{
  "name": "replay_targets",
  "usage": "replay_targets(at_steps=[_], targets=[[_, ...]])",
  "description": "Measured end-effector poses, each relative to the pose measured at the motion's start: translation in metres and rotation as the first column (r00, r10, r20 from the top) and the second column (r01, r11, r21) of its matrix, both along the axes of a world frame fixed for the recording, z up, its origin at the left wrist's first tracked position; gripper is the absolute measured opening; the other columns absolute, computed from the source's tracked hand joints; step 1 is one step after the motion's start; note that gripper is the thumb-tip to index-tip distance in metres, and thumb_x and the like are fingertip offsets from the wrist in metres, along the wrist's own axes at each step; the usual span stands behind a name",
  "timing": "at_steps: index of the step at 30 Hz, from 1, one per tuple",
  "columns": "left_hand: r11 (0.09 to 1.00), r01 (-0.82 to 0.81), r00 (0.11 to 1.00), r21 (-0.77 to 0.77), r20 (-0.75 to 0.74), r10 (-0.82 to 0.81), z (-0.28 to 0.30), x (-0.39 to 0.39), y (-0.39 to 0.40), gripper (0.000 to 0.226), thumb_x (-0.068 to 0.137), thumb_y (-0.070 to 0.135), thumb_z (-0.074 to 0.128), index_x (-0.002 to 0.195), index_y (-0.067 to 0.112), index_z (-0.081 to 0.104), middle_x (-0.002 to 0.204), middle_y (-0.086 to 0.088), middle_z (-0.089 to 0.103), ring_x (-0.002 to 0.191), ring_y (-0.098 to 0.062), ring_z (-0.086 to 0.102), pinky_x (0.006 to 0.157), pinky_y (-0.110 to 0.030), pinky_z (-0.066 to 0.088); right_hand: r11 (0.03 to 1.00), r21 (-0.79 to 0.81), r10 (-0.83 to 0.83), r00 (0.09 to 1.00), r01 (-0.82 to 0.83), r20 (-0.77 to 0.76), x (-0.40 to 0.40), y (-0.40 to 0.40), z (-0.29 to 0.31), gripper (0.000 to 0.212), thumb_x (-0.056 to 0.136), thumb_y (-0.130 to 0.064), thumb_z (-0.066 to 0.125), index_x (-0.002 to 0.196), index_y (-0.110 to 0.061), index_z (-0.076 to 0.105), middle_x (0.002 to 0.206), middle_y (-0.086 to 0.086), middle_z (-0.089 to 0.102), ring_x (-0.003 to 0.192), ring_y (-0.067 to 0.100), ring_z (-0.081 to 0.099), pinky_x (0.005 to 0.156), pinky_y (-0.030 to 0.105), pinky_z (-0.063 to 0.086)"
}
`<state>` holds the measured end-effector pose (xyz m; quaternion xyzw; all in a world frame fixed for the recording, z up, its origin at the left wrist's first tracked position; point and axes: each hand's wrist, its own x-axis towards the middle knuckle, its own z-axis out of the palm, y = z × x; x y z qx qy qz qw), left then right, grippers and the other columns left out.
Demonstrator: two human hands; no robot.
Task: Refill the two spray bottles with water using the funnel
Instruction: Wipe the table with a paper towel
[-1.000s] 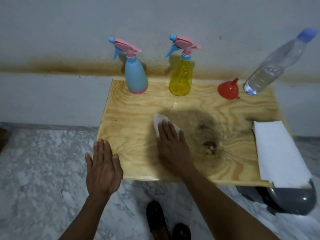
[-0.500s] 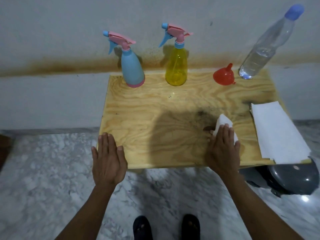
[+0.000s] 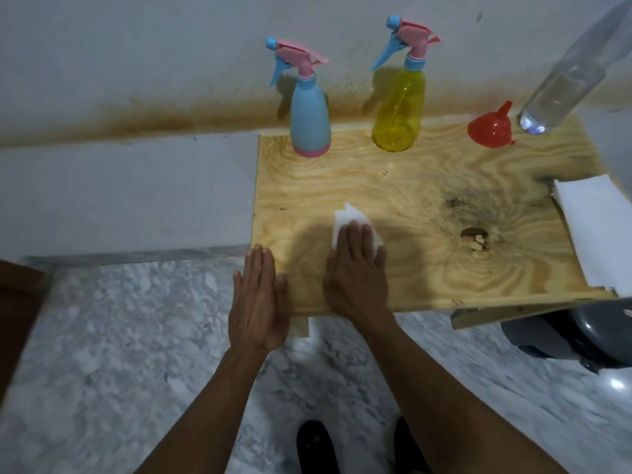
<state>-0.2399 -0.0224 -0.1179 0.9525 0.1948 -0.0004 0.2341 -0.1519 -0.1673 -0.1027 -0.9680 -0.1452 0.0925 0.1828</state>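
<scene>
Marble floor is spreading grey and white under me, and my two dark shoes are showing at the bottom edge. Both my forearms are reaching forward from there. My left hand is lying flat at the near left corner of the plywood board, fingers straight and together, holding nothing, its fingertips just over the board's edge. My right hand is resting just beside it, further onto the wood, palm down, fingers stretched out and pressing a folded white tissue flat against the surface; the tissue is poking out beyond my fingertips. Off to the right a white sheet of paper is lying along the board's right side. Along the far edge, against the stained wall, the blue spray bottle and the yellow spray bottle are standing upright with their pink trigger heads on. Right of them the red funnel is sitting mouth down, spout tilted up, and the clear water bottle is standing just beside it
</scene>
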Motion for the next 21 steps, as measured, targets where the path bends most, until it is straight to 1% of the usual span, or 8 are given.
replay_targets(at_steps=[4, 6, 8, 10, 12, 15, 19, 21], targets=[[0.982, -0.052, 0.995, -0.183, 0.073, 0.066, 0.000, -0.002, 0.003, 0.067, 0.101, 0.049, 0.008, 0.160, 0.017, 0.011, 0.168, 0.004, 0.002, 0.153, -0.004, -0.004, 0.126, -0.033, -0.005, 0.984, -0.012, 0.177, 0.983, -0.178, -0.044, -0.004, 0.020, -0.004, 0.059, 0.106, -0.031, 0.020, 0.158, -0.013, 0.001, 0.167, 0.004, -0.006, 0.153, 0.024, -0.012, 0.122, 0.056, 0.004], [0.976, -0.065, 0.993, -0.207, 0.086, 0.084, -0.002, -0.002, 0.004, 0.066, 0.101, 0.049, 0.008, 0.160, 0.018, 0.011, 0.168, 0.004, 0.004, 0.153, -0.004, -0.002, 0.126, -0.034, -0.004, 0.953, -0.049, 0.298, 0.954, -0.298, -0.015, -0.012, 0.019, -0.006, 0.059, 0.105, -0.030, 0.021, 0.158, -0.012, 0.003, 0.167, 0.007, -0.002, 0.154, 0.026, -0.008, 0.121, 0.057, 0.009], [0.976, -0.074, 0.990, -0.206, 0.100, 0.096, -0.004, -0.003, 0.003, 0.066, 0.102, 0.049, 0.007, 0.159, 0.018, 0.012, 0.168, 0.003, 0.006, 0.153, -0.004, -0.001, 0.126, -0.036, -0.003, 0.931, -0.048, 0.363, 0.932, -0.361, 0.023, -0.024, 0.016, -0.009, 0.058, 0.103, -0.030, 0.018, 0.158, -0.011, 0.012, 0.167, 0.009, 0.007, 0.154, 0.028, 0.001, 0.120, 0.057, 0.013], [0.985, -0.079, 0.992, -0.156, 0.088, 0.093, -0.004, -0.003, 0.000, 0.070, 0.100, 0.052, 0.003, 0.160, 0.016, 0.012, 0.169, 0.000, 0.007, 0.153, -0.006, -0.001, 0.126, -0.039, -0.003, 0.924, -0.041, 0.382, 0.923, -0.380, 0.047, -0.035, 0.009, -0.012, 0.061, 0.099, -0.030, 0.016, 0.156, -0.010, 0.022, 0.165, 0.008, 0.016, 0.153, 0.027, 0.010, 0.119, 0.056, 0.018], [0.997, -0.064, 0.997, -0.032, 0.042, 0.065, -0.002, -0.003, -0.006, 0.073, 0.099, 0.052, -0.001, 0.160, 0.013, 0.011, 0.169, -0.003, 0.007, 0.155, -0.012, -0.001, 0.126, -0.042, -0.004, 0.924, -0.066, 0.382, 0.921, -0.377, 0.080, -0.043, -0.005, -0.015, 0.060, 0.097, -0.027, 0.024, 0.155, -0.011, 0.027, 0.164, 0.007, 0.022, 0.152, 0.025, 0.016, 0.118, 0.055, 0.024], [0.994, -0.036, 0.999, 0.105, -0.018, 0.038, 0.002, -0.003, -0.024, 0.071, 0.101, 0.049, -0.001, 0.160, 0.011, 0.010, 0.169, -0.004, 0.005, 0.155, -0.013, -0.004, 0.126, -0.045, -0.008, 0.926, -0.090, 0.373, 0.923, -0.365, 0.091, -0.048, -0.034, -0.017, 0.065, 0.094, -0.020, 0.033, 0.157, -0.012, 0.020, 0.166, 0.005, 0.014, 0.153, 0.024, 0.009, 0.118, 0.053, 0.017], [0.988, 0.004, 0.999, 0.152, -0.036, 0.001, 0.004, 0.000, -0.060, 0.071, 0.101, 0.048, -0.002, 0.160, 0.010, 0.009, 0.169, -0.005, 0.003, 0.155, -0.015, -0.006, 0.125, -0.047, -0.008, 0.933, -0.144, 0.344, 0.935, -0.330, 0.084, -0.041, -0.084, -0.016, 0.072, 0.087, -0.022, 0.013, 0.159, -0.013, 0.008, 0.167, 0.003, -0.001, 0.154, 0.023, -0.003, 0.119, 0.051, 0.005], [0.986, 0.022, 0.998, 0.163, -0.057, -0.013, 0.002, 0.004, -0.077, 0.072, 0.100, 0.049, -0.005, 0.160, 0.011, 0.008, 0.169, -0.005, 0.000, 0.155, -0.016, -0.009, 0.125, -0.047, -0.009, 0.944, -0.160, 0.306, 0.948, -0.290, 0.088, -0.033, -0.111, -0.017, 0.073, 0.087, -0.023, 0.015, 0.159, -0.014, 0.009, 0.167, 0.003, 0.002, 0.154, 0.022, -0.001, 0.119, 0.053, 0.009]])
